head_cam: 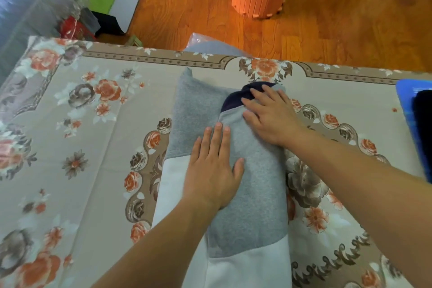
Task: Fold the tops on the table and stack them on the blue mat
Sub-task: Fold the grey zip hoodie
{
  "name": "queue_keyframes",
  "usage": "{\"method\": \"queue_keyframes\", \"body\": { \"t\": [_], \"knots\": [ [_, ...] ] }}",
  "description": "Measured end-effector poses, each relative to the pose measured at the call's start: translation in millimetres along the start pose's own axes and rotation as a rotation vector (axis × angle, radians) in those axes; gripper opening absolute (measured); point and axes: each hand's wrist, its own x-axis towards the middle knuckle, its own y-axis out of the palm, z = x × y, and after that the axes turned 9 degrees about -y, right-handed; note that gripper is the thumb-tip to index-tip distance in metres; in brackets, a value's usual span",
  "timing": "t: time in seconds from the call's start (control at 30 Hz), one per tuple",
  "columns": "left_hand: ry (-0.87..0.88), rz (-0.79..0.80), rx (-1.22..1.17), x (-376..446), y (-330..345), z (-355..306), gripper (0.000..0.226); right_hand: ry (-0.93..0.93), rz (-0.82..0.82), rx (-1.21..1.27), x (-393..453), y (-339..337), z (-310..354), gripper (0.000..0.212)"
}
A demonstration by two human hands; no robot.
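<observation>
1. Left hand (211, 170): flat, fingers straight and together, pressing palm-down on the middle of the top (247, 194); it grasps nothing.
2. Right hand (268, 114): flat, fingers spread, pressing the far end of the top where a navy patch (233, 100) shows; it grasps nothing either.
3. Top: grey with white panels, lying lengthwise mid-table (70, 124), narrowed to a long strip with one side panel laid over the body. A grey flap still juts out at far left.
4. Table: covered by a floral cloth.
5. Mat (404, 96): blue, at the table's right edge, well apart from the top; a dark item (423, 110), probably a folded top, rests on it.
6. Step in hand, as judged: smoothing the lengthwise fold, mid-fold on this top.
7. Next move calls for: tucking in the left flap, folding the strip end to end, then carrying it right onto the mat's stack.
</observation>
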Motion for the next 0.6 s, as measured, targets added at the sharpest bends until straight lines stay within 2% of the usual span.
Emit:
{"method": "queue_keyframes", "body": {
  "t": [0.13, 0.17, 0.2, 0.3, 0.33, 0.4, 0.47, 0.53, 0.6],
  "knots": [
    [0.007, -0.020, 0.003, -0.5, 2.8, 1.0, 0.077, -0.112, -0.453, -0.056, -7.0, -11.1, 30.9, 0.048],
    [0.003, -0.032, 0.002, -0.9, 3.4, 0.8, 0.077, -0.095, -0.477, -0.068, -13.7, -8.3, 37.6, 0.050],
    [0.001, -0.046, 0.000, -1.2, 4.0, 1.0, 0.077, -0.064, -0.426, -0.077, -20.7, -3.1, 40.7, 0.053],
    [0.007, -0.049, -0.005, -1.4, 5.8, 2.0, 0.075, 0.054, -0.091, -0.076, -29.1, 14.3, 23.1, 0.060],
    [0.012, -0.048, -0.009, -1.2, 5.9, 2.7, 0.075, 0.098, -0.038, -0.047, -24.6, 16.9, 14.3, 0.061],
    [0.014, -0.051, -0.021, -0.5, 5.8, 3.7, 0.075, 0.162, -0.019, -0.012, -9.8, 15.1, 6.7, 0.059],
    [0.013, -0.043, -0.026, 0.0, 3.9, 2.9, 0.075, 0.178, -0.083, -0.062, 0.3, 5.8, 13.9, 0.059],
    [0.005, -0.042, -0.012, -1.8, 3.6, 2.4, 0.076, 0.071, -0.170, -0.084, 6.3, 0.0, 29.5, 0.059],
    [0.001, -0.049, -0.003, -1.3, 4.4, 2.9, 0.077, -0.089, -0.098, -0.073, 10.3, 6.4, 44.4, 0.058]
  ]
}}
